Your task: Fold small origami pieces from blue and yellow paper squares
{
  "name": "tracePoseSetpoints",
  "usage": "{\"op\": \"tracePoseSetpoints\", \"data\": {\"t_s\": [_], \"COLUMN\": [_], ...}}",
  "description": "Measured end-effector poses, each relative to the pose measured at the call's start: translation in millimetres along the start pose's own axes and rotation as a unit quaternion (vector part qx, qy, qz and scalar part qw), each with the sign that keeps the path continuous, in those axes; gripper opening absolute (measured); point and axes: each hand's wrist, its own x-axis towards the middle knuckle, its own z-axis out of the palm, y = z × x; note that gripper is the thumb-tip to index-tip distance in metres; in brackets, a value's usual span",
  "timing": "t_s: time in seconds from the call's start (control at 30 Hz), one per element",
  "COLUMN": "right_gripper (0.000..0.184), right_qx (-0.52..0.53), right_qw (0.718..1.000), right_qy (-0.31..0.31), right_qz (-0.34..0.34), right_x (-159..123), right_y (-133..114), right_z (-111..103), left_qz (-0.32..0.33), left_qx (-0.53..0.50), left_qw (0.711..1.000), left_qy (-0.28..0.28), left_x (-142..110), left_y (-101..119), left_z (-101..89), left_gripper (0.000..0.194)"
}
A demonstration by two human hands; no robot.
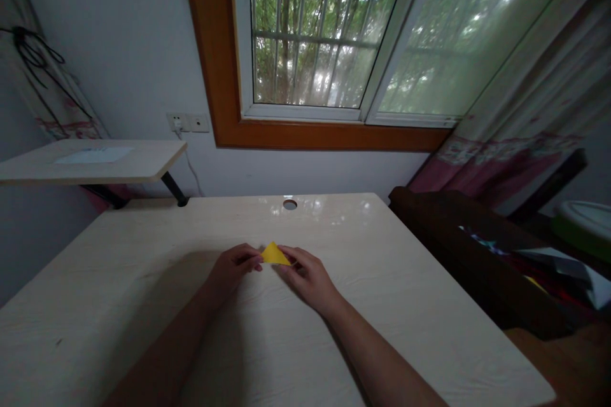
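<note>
Between my two hands is a small piece of yellow folded paper [273, 254], triangular with its point toward the window. My left hand [237, 264] pinches its left corner between thumb and fingers. At the right corner, my right hand [304, 272] grips it the same way, the thumb along the near edge. The paper is just over the pale wooden desk [382, 305]; whether it touches the surface I cannot tell. My fingers cover both of its side corners.
A raised shelf [143, 162] on black legs bears a white sheet [95, 155] at the left. The desk has a round cable hole [289, 204] near its back edge. Right of the desk, dark wooden furniture [429, 222] holds papers. A barred window [324, 32] is ahead.
</note>
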Motion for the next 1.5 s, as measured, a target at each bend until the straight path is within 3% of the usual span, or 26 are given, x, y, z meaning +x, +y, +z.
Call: {"op": "tracePoseSetpoints", "data": {"t_s": [0.7, 1.5], "right_gripper": [0.037, 0.033], "right_qx": [-0.002, -0.013], "right_qw": [1.0, 0.999], "right_qy": [-0.019, -0.045], "right_qz": [0.0, 0.0], "right_x": [4.5, 4.5], "right_y": [-0.2, -1.1], "right_z": [-1.4, 0.7], "left_qz": [0.02, 0.006], "left_qx": [0.02, 0.03], "left_qw": [0.999, 0.999], "left_qy": [-0.03, -0.011], "left_x": [-0.5, -0.5], "left_y": [0.5, -11.7], "left_z": [-3.1, -0.8], "left_gripper": [0.023, 0.023]}}
